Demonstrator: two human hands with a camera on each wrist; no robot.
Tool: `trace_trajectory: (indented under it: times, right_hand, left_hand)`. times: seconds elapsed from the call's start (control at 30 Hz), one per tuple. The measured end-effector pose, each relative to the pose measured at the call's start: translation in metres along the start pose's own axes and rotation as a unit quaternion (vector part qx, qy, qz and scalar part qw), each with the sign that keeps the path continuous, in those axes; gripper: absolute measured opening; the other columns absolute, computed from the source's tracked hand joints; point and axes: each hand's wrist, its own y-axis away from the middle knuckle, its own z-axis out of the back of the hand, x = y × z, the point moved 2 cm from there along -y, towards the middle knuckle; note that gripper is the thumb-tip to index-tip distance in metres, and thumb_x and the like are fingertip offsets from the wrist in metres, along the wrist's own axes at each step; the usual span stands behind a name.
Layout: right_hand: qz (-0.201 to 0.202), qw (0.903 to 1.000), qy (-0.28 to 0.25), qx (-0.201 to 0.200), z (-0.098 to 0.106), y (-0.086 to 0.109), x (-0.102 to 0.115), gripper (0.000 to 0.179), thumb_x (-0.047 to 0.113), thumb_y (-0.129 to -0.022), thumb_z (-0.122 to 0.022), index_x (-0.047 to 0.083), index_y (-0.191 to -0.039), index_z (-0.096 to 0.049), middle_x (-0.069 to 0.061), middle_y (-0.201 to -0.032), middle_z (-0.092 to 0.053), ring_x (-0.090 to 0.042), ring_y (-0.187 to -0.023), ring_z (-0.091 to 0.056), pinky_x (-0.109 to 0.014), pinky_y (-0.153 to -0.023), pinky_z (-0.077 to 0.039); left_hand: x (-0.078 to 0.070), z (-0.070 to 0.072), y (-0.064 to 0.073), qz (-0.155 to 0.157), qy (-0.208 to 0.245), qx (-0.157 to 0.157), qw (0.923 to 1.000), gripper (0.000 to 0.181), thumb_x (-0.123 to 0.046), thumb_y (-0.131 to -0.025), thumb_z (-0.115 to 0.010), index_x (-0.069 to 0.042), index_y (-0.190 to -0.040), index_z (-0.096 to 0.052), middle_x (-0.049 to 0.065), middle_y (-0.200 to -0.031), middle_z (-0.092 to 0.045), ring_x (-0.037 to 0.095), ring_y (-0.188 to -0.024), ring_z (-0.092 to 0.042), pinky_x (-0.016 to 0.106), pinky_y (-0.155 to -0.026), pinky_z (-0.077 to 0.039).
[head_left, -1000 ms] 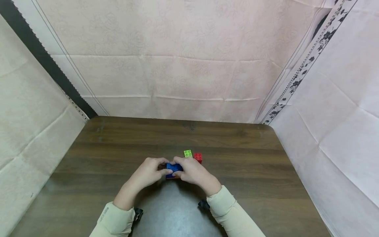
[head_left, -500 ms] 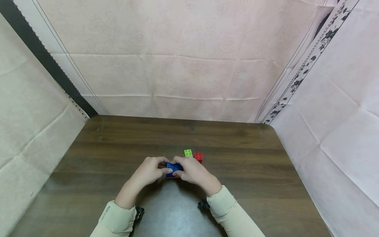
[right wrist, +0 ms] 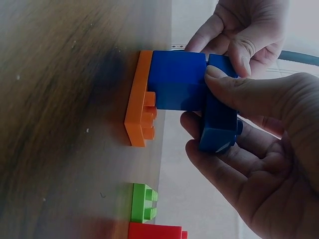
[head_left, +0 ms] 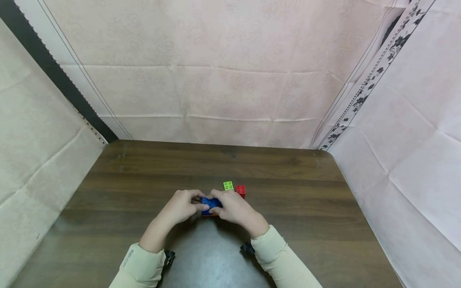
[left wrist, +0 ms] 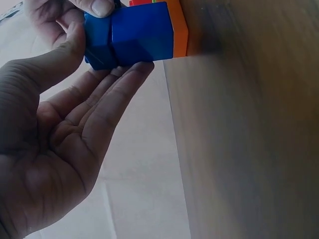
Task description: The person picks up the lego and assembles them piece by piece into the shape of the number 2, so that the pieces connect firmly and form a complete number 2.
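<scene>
Both hands are on a small stack of toy building bricks. A flat orange brick (right wrist: 134,117) lies on the table. A taller blue brick (right wrist: 177,74) stands on its one end. On top is a long blue brick (right wrist: 218,119) that overhangs the lower one; a thin seam shows between them in the left wrist view. My right hand (head_left: 233,208) pinches the top brick's overhanging end, thumb in front, fingers behind. From the left, my left hand (head_left: 181,208) holds the other end between thumb and fingers, some of which reach down behind the lower blue brick (left wrist: 142,32).
Just behind the right hand, a light green brick (head_left: 228,185) and a red brick (head_left: 240,191) stand on the wooden table (head_left: 151,168). Pale cloth (head_left: 216,80) hangs behind the table and along both sides.
</scene>
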Motion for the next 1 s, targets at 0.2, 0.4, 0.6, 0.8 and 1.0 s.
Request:
trace_trajectory:
  times: [0.2, 0.4, 0.6, 0.8, 1.0]
  right_hand:
    - [0.002, 1.0000, 0.001, -0.003, -0.0007, -0.0002, -0.0006, 0.022, 0.025, -0.094, -0.074, 0.017, -0.111, -0.063, 0.005, -0.102, -0.069, -0.007, -0.080, -0.058, -0.024, -0.076, -0.050]
    - [0.009, 0.9999, 0.013, -0.001, -0.0005, -0.0008, 0.0001, 0.022, 0.024, -0.094, -0.073, 0.016, -0.112, -0.063, 0.004, -0.102, -0.069, -0.008, -0.078, -0.057, -0.023, -0.073, -0.049]
    - [0.008, 0.9999, 0.012, 0.001, -0.0002, -0.0006, 0.0008, 0.020, 0.024, -0.094, -0.073, 0.017, -0.110, -0.062, 0.005, -0.100, -0.068, -0.008, -0.077, -0.057, -0.023, -0.072, -0.048]
    - [0.010, 0.9998, 0.015, -0.001, -0.0009, -0.0008, 0.0010, 0.020, 0.024, -0.094, -0.073, 0.017, -0.109, -0.062, 0.005, -0.100, -0.069, -0.007, -0.077, -0.057, -0.023, -0.073, -0.049]
    - [0.012, 0.9998, 0.018, -0.005, -0.0008, -0.0004, 0.0008, 0.020, 0.024, -0.094, -0.074, 0.017, -0.110, -0.062, 0.005, -0.101, -0.069, -0.007, -0.078, -0.058, -0.024, -0.074, -0.049]
  left_hand:
    - [0.0009, 0.0004, -0.0004, 0.003, 0.007, 0.003, 1.0000, 0.019, -0.023, -0.089, -0.078, -0.014, -0.105, -0.074, -0.004, -0.090, -0.071, 0.010, -0.079, -0.065, 0.033, -0.071, -0.054]
    - [-0.0015, 0.0014, -0.0002, 0.012, 0.002, 0.003, 0.9999, 0.017, -0.022, -0.089, -0.079, -0.015, -0.104, -0.074, -0.003, -0.089, -0.071, 0.011, -0.077, -0.064, 0.032, -0.069, -0.053]
    - [-0.0018, 0.0017, 0.0002, 0.009, 0.001, 0.008, 0.9999, 0.017, -0.023, -0.090, -0.078, -0.014, -0.104, -0.073, -0.002, -0.090, -0.071, 0.012, -0.078, -0.064, 0.033, -0.070, -0.053]
    - [-0.0017, 0.0025, 0.0000, 0.013, 0.017, 0.015, 0.9997, 0.018, -0.021, -0.090, -0.078, -0.012, -0.104, -0.072, 0.000, -0.092, -0.071, 0.013, -0.081, -0.065, 0.034, -0.072, -0.054]
    - [-0.0028, 0.0035, -0.0014, 0.016, 0.017, 0.018, 0.9996, 0.020, -0.019, -0.088, -0.079, -0.010, -0.105, -0.072, 0.000, -0.090, -0.071, 0.014, -0.080, -0.065, 0.034, -0.072, -0.054]
